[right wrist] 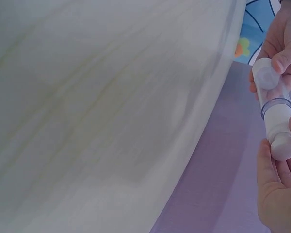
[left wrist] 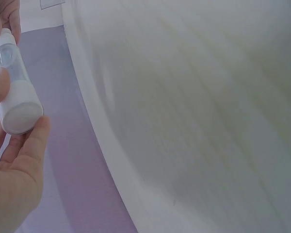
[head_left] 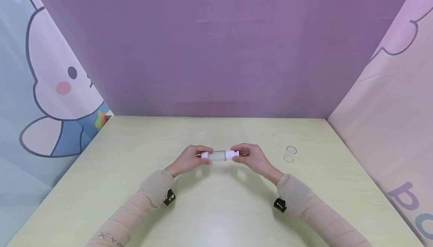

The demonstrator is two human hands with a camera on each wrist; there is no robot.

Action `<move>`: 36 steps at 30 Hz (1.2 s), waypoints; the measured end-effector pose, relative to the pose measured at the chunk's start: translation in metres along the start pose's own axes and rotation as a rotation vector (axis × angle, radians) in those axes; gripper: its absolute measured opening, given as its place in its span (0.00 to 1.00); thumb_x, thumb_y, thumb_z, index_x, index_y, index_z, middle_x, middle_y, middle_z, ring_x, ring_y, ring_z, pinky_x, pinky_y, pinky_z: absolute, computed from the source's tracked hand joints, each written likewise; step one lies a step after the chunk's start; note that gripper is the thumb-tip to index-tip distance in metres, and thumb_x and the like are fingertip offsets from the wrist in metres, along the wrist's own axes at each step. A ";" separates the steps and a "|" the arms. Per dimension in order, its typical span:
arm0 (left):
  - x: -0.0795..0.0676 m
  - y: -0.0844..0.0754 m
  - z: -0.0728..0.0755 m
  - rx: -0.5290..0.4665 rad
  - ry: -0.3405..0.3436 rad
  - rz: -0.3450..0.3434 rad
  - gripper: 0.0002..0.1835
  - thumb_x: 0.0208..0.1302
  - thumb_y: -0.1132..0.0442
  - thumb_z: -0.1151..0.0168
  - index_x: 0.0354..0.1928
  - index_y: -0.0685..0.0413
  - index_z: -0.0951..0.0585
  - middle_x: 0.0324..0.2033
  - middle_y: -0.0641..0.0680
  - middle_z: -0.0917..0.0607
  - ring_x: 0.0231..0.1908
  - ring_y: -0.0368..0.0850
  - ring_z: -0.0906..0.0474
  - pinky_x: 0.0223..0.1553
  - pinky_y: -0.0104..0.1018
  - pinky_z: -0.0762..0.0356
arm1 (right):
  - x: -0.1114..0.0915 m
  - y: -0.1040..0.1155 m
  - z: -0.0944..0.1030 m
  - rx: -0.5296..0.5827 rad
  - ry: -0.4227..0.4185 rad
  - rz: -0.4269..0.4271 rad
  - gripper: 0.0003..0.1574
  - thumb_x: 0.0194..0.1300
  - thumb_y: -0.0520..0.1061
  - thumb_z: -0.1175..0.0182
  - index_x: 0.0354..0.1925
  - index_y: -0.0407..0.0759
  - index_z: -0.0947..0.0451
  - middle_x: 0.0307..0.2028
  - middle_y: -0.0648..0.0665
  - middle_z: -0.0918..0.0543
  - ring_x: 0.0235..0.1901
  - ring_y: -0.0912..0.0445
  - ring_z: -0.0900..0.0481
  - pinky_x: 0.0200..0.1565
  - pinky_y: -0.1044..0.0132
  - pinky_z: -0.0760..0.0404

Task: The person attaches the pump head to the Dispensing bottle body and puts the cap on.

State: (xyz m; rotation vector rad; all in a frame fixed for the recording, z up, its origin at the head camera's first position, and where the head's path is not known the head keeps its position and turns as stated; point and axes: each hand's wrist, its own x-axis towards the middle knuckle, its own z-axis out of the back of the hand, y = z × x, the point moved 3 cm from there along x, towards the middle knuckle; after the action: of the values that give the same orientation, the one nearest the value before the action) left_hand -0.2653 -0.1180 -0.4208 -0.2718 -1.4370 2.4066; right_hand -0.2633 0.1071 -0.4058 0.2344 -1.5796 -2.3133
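A small clear pump bottle [head_left: 217, 156] with a white base and a white pump head lies level between the two hands, just above the table. My left hand [head_left: 188, 160] grips the white base end between thumb and fingers. At the other end, my right hand [head_left: 254, 159] pinches the pump head. In the left wrist view the round bottom of the bottle [left wrist: 23, 116] faces the camera. The right wrist view shows the white pump head [right wrist: 282, 145] between thumb and fingers, with a dark ring around the clear body.
On the pale table [head_left: 216, 205], to the right of the right hand, stands a clear open-ended cap [head_left: 289, 154]. A purple panel [head_left: 216, 51] rises behind the table. Printed cloths hang at the left and right sides.
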 end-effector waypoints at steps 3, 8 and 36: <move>0.001 0.001 0.000 0.001 0.001 -0.001 0.21 0.55 0.65 0.35 0.53 0.58 0.22 0.53 0.60 0.22 0.51 0.55 0.24 0.47 0.40 0.22 | 0.001 -0.001 0.000 -0.005 -0.001 0.001 0.19 0.55 0.35 0.37 0.47 0.34 0.22 0.45 0.36 0.19 0.42 0.54 0.20 0.42 0.65 0.19; 0.000 0.000 0.000 0.014 -0.001 0.000 0.21 0.55 0.65 0.35 0.53 0.58 0.22 0.52 0.60 0.22 0.50 0.54 0.23 0.46 0.40 0.22 | 0.002 -0.002 0.000 -0.023 -0.007 -0.010 0.19 0.55 0.36 0.36 0.47 0.35 0.22 0.44 0.37 0.18 0.40 0.56 0.20 0.42 0.66 0.19; 0.000 0.001 0.001 0.017 0.000 0.014 0.22 0.55 0.64 0.35 0.54 0.57 0.23 0.53 0.58 0.22 0.51 0.53 0.24 0.48 0.41 0.23 | 0.004 -0.002 -0.001 -0.049 -0.018 -0.054 0.17 0.57 0.41 0.37 0.46 0.37 0.21 0.43 0.39 0.17 0.42 0.53 0.18 0.44 0.63 0.19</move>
State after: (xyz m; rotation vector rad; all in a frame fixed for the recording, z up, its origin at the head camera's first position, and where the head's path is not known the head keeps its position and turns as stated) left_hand -0.2663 -0.1192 -0.4214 -0.2790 -1.4192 2.4285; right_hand -0.2667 0.1058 -0.4075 0.2473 -1.5411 -2.3982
